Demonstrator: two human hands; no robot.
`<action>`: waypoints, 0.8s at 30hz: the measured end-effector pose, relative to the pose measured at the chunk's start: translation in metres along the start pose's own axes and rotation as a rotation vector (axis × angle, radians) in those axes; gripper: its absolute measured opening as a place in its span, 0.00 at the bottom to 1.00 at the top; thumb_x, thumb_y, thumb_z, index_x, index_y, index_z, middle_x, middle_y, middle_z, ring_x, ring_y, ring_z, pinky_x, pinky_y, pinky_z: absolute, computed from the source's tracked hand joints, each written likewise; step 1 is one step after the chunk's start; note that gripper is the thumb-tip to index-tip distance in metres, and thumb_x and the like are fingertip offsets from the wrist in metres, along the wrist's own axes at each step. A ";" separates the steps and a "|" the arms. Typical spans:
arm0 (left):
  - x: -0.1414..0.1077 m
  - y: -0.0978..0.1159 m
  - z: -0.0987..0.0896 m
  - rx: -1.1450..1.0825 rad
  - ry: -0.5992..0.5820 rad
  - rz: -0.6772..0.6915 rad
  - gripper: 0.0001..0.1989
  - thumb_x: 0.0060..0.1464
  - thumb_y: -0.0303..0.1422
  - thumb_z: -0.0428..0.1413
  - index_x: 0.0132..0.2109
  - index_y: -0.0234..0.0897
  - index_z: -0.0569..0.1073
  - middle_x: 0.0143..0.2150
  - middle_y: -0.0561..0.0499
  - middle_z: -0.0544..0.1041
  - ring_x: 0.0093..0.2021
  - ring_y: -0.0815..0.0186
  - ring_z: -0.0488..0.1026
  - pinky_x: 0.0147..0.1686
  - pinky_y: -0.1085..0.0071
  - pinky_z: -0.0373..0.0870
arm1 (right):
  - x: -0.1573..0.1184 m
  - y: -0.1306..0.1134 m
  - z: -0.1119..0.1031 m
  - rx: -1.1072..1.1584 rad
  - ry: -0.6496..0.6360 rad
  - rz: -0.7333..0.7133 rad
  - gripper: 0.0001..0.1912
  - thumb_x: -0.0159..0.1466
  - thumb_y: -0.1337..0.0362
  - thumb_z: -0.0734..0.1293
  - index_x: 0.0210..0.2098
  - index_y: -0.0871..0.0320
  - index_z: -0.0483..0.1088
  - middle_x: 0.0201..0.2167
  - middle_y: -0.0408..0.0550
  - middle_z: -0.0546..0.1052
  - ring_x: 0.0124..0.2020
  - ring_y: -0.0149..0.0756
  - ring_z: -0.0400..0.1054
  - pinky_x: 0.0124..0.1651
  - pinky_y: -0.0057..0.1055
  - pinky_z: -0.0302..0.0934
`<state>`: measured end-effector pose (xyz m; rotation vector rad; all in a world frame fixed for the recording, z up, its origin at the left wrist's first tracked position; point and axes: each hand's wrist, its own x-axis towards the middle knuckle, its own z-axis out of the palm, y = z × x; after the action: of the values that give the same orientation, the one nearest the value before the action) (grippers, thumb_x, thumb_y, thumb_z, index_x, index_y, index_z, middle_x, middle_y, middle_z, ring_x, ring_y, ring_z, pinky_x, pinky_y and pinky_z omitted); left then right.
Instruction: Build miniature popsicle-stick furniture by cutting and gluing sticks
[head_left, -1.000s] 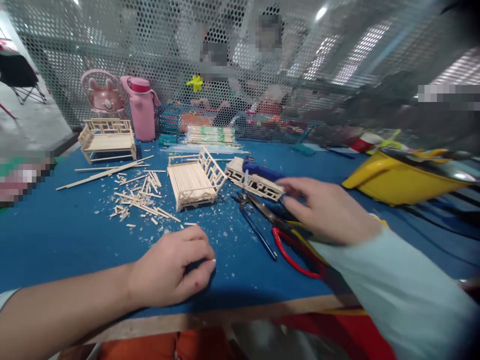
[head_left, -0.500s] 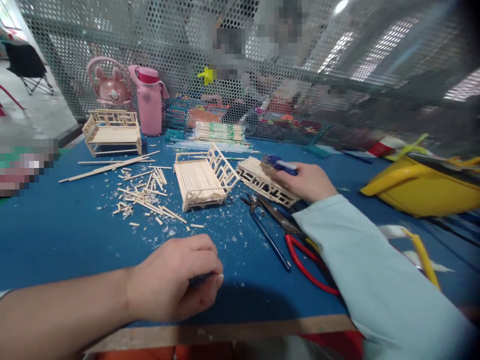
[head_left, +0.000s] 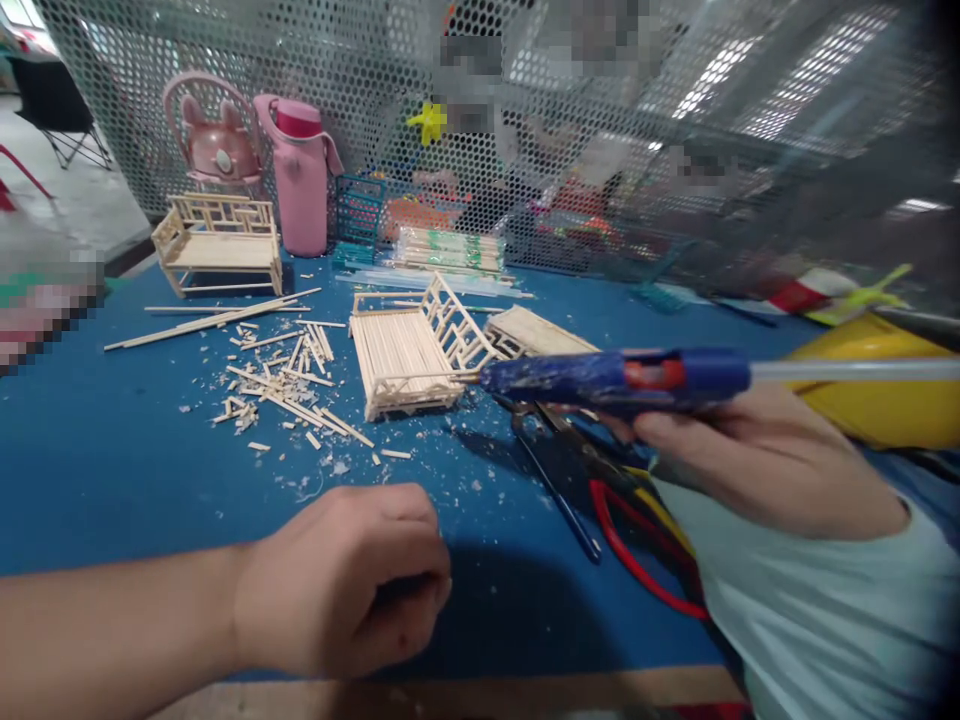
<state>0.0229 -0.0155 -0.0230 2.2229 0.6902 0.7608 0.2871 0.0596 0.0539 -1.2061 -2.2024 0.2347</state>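
Observation:
My right hand [head_left: 772, 450] is closed around a blue glue gun [head_left: 577, 380] with a clear glue stick coming out of its back. The gun's tip points left, by the right front corner of a small wooden stick bench [head_left: 401, 350]. Near the table's front edge, my left hand [head_left: 360, 580] is curled, its fingertips hidden underneath, so anything in it cannot be made out. Another wooden piece [head_left: 536, 330] lies behind the gun, partly covered by it. A finished-looking stick bench [head_left: 221, 250] stands at the back left.
Cut sticks and scraps [head_left: 289, 385] lie left of the middle bench. Pliers with red handles [head_left: 637, 570] and a blue-handled tool [head_left: 559, 495] are at the right. A pink bottle [head_left: 301, 190], packed sticks [head_left: 450, 250] and a mesh screen [head_left: 360, 60] are behind; something yellow [head_left: 885, 380] is at right.
My right hand has come nearer and turned, bringing the glue gun from above the right-hand wooden piece to the middle bench's corner. My left hand stays curled in nearly the same place.

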 end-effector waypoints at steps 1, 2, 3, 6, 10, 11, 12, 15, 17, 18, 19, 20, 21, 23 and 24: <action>0.000 0.000 0.000 -0.004 -0.007 -0.006 0.06 0.47 0.20 0.51 0.30 0.34 0.68 0.28 0.50 0.69 0.29 0.69 0.64 0.27 0.76 0.61 | -0.001 -0.003 0.002 0.012 -0.063 -0.055 0.22 0.57 0.41 0.63 0.31 0.52 0.76 0.26 0.47 0.79 0.28 0.38 0.74 0.33 0.33 0.69; 0.000 0.000 0.000 -0.005 -0.011 -0.011 0.06 0.47 0.20 0.51 0.30 0.34 0.68 0.28 0.50 0.69 0.29 0.69 0.64 0.27 0.76 0.61 | -0.001 -0.005 0.004 -0.002 -0.104 -0.111 0.19 0.59 0.44 0.63 0.32 0.51 0.76 0.28 0.47 0.80 0.29 0.39 0.75 0.33 0.33 0.70; 0.000 0.000 0.000 -0.006 -0.014 -0.016 0.06 0.47 0.20 0.51 0.30 0.34 0.69 0.29 0.49 0.70 0.29 0.69 0.64 0.27 0.76 0.61 | 0.000 -0.007 0.005 -0.026 -0.121 -0.155 0.17 0.60 0.47 0.63 0.33 0.51 0.76 0.29 0.48 0.80 0.30 0.40 0.75 0.32 0.33 0.70; 0.000 0.001 0.000 -0.003 -0.004 -0.019 0.05 0.50 0.22 0.51 0.31 0.34 0.69 0.29 0.49 0.70 0.29 0.69 0.65 0.27 0.76 0.62 | 0.002 -0.007 0.009 -0.067 -0.124 -0.222 0.14 0.61 0.51 0.62 0.32 0.51 0.76 0.29 0.49 0.80 0.31 0.41 0.76 0.31 0.33 0.71; 0.001 0.001 -0.001 0.003 0.007 -0.008 0.06 0.51 0.23 0.50 0.30 0.34 0.70 0.28 0.49 0.70 0.28 0.69 0.65 0.26 0.76 0.62 | 0.003 -0.006 0.012 -0.121 -0.136 -0.306 0.12 0.62 0.56 0.61 0.30 0.52 0.74 0.27 0.49 0.79 0.33 0.41 0.76 0.33 0.32 0.71; 0.001 0.001 -0.001 0.005 0.008 -0.007 0.06 0.51 0.23 0.50 0.30 0.34 0.70 0.28 0.49 0.70 0.28 0.69 0.65 0.26 0.76 0.62 | 0.003 -0.006 0.013 -0.136 -0.137 -0.331 0.11 0.63 0.57 0.61 0.30 0.52 0.74 0.27 0.49 0.79 0.34 0.40 0.76 0.34 0.31 0.71; 0.001 0.001 -0.001 0.008 0.006 -0.007 0.06 0.51 0.23 0.50 0.30 0.34 0.70 0.28 0.49 0.70 0.28 0.69 0.65 0.26 0.75 0.62 | 0.003 -0.006 0.013 -0.147 -0.133 -0.347 0.11 0.63 0.58 0.62 0.29 0.52 0.74 0.27 0.49 0.79 0.35 0.40 0.76 0.36 0.32 0.71; 0.001 0.001 -0.002 0.010 -0.009 -0.015 0.06 0.50 0.22 0.51 0.29 0.34 0.70 0.28 0.49 0.70 0.28 0.69 0.65 0.26 0.75 0.62 | 0.003 -0.008 0.014 -0.155 -0.130 -0.325 0.13 0.63 0.55 0.61 0.28 0.52 0.73 0.28 0.49 0.79 0.37 0.41 0.76 0.38 0.33 0.71; 0.001 0.001 -0.001 0.010 -0.013 -0.020 0.06 0.50 0.23 0.51 0.29 0.35 0.70 0.28 0.50 0.70 0.28 0.69 0.65 0.26 0.75 0.62 | 0.004 -0.008 0.015 -0.158 -0.142 -0.296 0.15 0.63 0.53 0.61 0.27 0.52 0.73 0.27 0.49 0.78 0.37 0.42 0.76 0.39 0.34 0.71; 0.001 0.001 -0.001 0.010 -0.011 -0.019 0.06 0.51 0.23 0.51 0.29 0.35 0.70 0.28 0.50 0.70 0.28 0.69 0.65 0.26 0.75 0.62 | 0.004 -0.009 0.015 -0.162 -0.146 -0.288 0.15 0.63 0.52 0.61 0.26 0.52 0.72 0.25 0.49 0.78 0.37 0.42 0.76 0.39 0.34 0.71; 0.001 0.001 -0.001 0.011 -0.008 -0.019 0.06 0.51 0.24 0.51 0.29 0.35 0.70 0.28 0.49 0.70 0.28 0.68 0.66 0.26 0.75 0.63 | 0.004 -0.009 0.014 -0.165 -0.147 -0.289 0.16 0.63 0.52 0.60 0.26 0.52 0.72 0.24 0.49 0.77 0.37 0.42 0.75 0.39 0.34 0.71; 0.001 0.000 -0.001 0.012 -0.006 -0.018 0.06 0.51 0.24 0.51 0.29 0.35 0.70 0.28 0.49 0.70 0.28 0.68 0.66 0.26 0.75 0.63 | 0.004 -0.009 0.014 -0.169 -0.148 -0.296 0.15 0.63 0.52 0.60 0.26 0.52 0.71 0.23 0.49 0.76 0.37 0.42 0.75 0.39 0.34 0.72; 0.001 0.000 0.000 0.012 -0.003 -0.015 0.06 0.52 0.24 0.51 0.30 0.35 0.70 0.28 0.49 0.71 0.28 0.68 0.66 0.26 0.75 0.63 | 0.004 -0.009 0.014 -0.174 -0.147 -0.306 0.15 0.63 0.53 0.60 0.26 0.52 0.71 0.22 0.48 0.76 0.37 0.42 0.75 0.39 0.34 0.72; 0.001 0.000 0.000 0.014 0.002 -0.013 0.06 0.51 0.24 0.51 0.30 0.35 0.71 0.28 0.49 0.71 0.28 0.68 0.66 0.26 0.75 0.63 | 0.004 -0.008 0.015 -0.189 -0.136 -0.329 0.14 0.64 0.54 0.60 0.28 0.52 0.72 0.24 0.49 0.76 0.37 0.42 0.75 0.39 0.34 0.72; 0.001 0.000 0.000 0.015 0.001 -0.014 0.06 0.51 0.24 0.51 0.30 0.34 0.71 0.28 0.49 0.71 0.28 0.68 0.66 0.26 0.75 0.63 | 0.003 -0.008 0.015 -0.193 -0.129 -0.347 0.14 0.64 0.54 0.60 0.29 0.52 0.72 0.25 0.49 0.77 0.38 0.41 0.75 0.39 0.33 0.72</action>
<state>0.0235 -0.0148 -0.0229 2.2286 0.7140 0.7523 0.2717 0.0599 0.0470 -0.9025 -2.5493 -0.0449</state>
